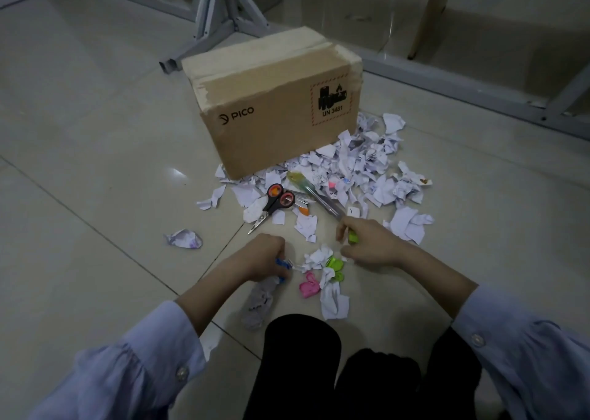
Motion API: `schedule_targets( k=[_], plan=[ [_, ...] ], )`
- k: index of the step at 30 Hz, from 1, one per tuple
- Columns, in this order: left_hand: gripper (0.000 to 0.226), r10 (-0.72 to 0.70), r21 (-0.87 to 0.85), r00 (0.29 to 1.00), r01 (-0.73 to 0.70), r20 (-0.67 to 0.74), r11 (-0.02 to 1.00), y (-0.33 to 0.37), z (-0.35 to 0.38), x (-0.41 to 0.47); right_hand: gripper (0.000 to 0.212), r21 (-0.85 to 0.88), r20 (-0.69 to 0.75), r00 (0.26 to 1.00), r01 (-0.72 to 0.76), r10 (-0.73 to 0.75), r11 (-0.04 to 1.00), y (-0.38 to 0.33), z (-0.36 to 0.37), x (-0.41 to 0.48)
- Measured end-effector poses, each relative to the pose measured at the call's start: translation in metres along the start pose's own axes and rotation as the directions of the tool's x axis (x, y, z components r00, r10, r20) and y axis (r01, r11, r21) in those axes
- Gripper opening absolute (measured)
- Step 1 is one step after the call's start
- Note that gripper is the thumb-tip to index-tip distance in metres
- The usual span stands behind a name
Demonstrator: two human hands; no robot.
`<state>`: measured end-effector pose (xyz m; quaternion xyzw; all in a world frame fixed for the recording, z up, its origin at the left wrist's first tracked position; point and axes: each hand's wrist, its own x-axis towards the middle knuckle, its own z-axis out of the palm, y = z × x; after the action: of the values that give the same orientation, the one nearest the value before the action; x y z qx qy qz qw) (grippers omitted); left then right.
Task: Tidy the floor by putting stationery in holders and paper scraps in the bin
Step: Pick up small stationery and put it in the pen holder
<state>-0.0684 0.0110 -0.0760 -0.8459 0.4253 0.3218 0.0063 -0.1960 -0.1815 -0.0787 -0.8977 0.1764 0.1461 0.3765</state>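
A long translucent green-capped pen bundle (pixel 314 194) is gripped in the closed right hand (pixel 372 244), likely gathered for a holder. A small blue stationery piece (pixel 282 264) is pinched by the closed left hand (pixel 265 256). White paper scraps (pixel 360 164) are heaped beyond both hands; black-handled scissors (pixel 273 204) lie ahead of the left hand.

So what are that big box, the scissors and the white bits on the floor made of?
The box looks like matte brown corrugated cardboard: its taped top edge is torn and fibrous, with print on the side. The scissors seem to have shiny steel blades and glossy black plastic handles with orange-red lining. The white scraps look like thin matte paper, crumpled and torn, some with print.
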Motion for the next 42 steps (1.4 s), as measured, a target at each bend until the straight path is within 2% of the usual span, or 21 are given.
schedule_targets(
  k=[2,4,8,12,16,17,18,20,22,24,26,28,30,33,36,37,39,40,42],
  plan=[
    [0.033,-0.006,-0.042,1.000,0.006,-0.012,0.999,-0.003,0.000,0.000,0.018,-0.152,0.049,0.997,0.073,-0.066,0.986,-0.001,0.002,-0.004],
    [0.033,-0.004,-0.069,0.999,0.002,-0.032,0.998,-0.006,-0.002,0.001,0.019,-0.213,0.056,0.993,0.113,-0.104,0.970,0.000,0.006,-0.003],
    [0.041,-0.035,-0.119,0.998,0.029,-0.055,0.992,-0.008,-0.008,0.000,0.021,-0.205,0.026,0.993,0.116,-0.113,0.972,0.004,0.010,0.000],
    [0.049,-0.065,-0.126,0.988,0.048,-0.137,0.991,-0.008,-0.015,-0.004,0.021,-0.224,0.029,0.992,0.129,-0.126,0.966,0.002,0.013,0.001],
    [0.033,-0.082,-0.218,0.973,0.033,-0.218,0.975,-0.006,-0.025,-0.008,0.013,-0.207,0.020,0.993,0.115,-0.114,0.971,-0.002,0.013,-0.001],
    [0.027,-0.096,-0.291,0.971,0.029,-0.219,0.956,-0.005,-0.028,-0.009,0.013,-0.205,0.017,0.994,0.109,-0.108,0.973,-0.003,0.013,-0.001],
    [0.023,-0.120,-0.405,0.973,0.030,-0.199,0.914,-0.004,-0.029,-0.010,0.013,-0.207,0.014,0.995,0.104,-0.103,0.973,-0.004,0.012,-0.002],
    [0.015,-0.159,-0.645,0.983,0.060,-0.097,0.762,-0.002,-0.032,-0.013,0.015,-0.195,0.009,0.997,0.082,-0.082,0.977,-0.004,0.009,-0.003],
    [0.010,-0.149,-0.766,0.989,0.082,-0.019,0.638,0.000,-0.033,-0.016,0.014,-0.138,-0.021,0.999,0.032,-0.036,0.990,-0.006,0.003,-0.004],
    [0.004,-0.111,-0.834,0.994,0.073,0.014,0.547,0.002,-0.031,-0.017,0.010,0.044,-0.060,0.997,-0.054,0.057,0.998,-0.007,-0.005,-0.006],
    [0.005,-0.079,-0.864,0.996,0.072,0.037,0.498,0.004,-0.029,-0.017,0.010,0.337,-0.030,0.985,-0.147,0.167,0.930,-0.009,-0.013,-0.009],
    [0.008,-0.047,-0.846,0.997,0.076,0.061,0.527,0.006,-0.026,-0.015,0.014,0.527,0.007,0.977,-0.186,0.215,0.829,-0.009,-0.022,-0.012],
    [0.011,-0.012,-0.784,0.997,0.071,0.081,0.617,0.008,-0.023,-0.014,0.024,0.676,0.024,0.974,-0.182,0.226,0.714,-0.008,-0.029,-0.013],
    [0.016,0.074,-0.657,0.987,0.041,0.146,0.753,0.012,-0.017,-0.015,0.031,0.878,0.068,0.953,-0.199,0.296,0.437,-0.003,-0.040,-0.015],
    [0.020,0.123,-0.567,0.977,-0.002,0.174,0.824,0.016,-0.008,-0.016,0.027,0.969,0.114,0.943,-0.176,0.312,0.176,0.007,-0.049,-0.020],
    [0.019,0.125,-0.544,0.976,-0.010,0.176,0.839,0.018,-0.005,-0.016,0.024,0.975,0.114,0.940,-0.168,0.321,0.143,0.012,-0.051,-0.021],
    [0.014,0.128,-0.473,0.979,-0.038,0.160,0.880,0.021,0.001,-0.014,0.023,0.969,0.105,0.929,-0.175,0.354,0.172,0.020,-0.053,-0.022],
    [0.010,0.130,-0.434,0.980,-0.054,0.148,0.899,0.022,0.003,-0.013,0.024,0.955,0.098,0.919,-0.195,0.381,0.223,0.024,-0.052,-0.023],
    [0.008,0.129,-0.354,0.986,-0.084,0.104,0.931,0.026,0.006,-0.012,0.028,0.884,0.046,0.890,-0.249,0.454,0.397,0.030,-0.049,-0.024]
  ],
)
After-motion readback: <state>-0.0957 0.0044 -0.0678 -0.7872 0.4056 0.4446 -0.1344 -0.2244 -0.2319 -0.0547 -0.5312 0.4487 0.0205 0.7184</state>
